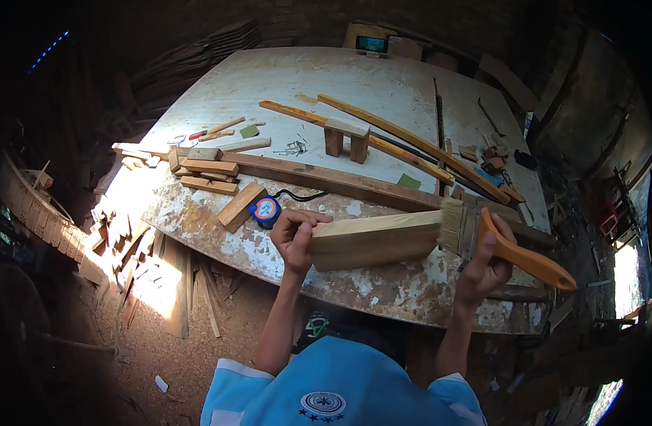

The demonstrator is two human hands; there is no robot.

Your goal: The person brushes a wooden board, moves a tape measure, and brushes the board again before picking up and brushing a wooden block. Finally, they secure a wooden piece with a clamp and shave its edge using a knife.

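My left hand (295, 238) grips the left end of a pale wooden block (376, 240), holding it level above the near edge of the worn round table (383, 284). My right hand (485, 266) holds a wide paintbrush (507, 248) by its orange handle. The brush's pale bristles rest against the right end of the block. A blue tape measure (265, 210) lies on the table just left of my left hand.
Several short wood offcuts (209, 170) are stacked at the table's left. Long wooden strips (404, 138) and a dark plank (340, 181) cross the middle, with a small wooden bench shape (346, 136). Nails (292, 148) lie scattered. Wood scraps (134, 248) litter the dirt floor at left.
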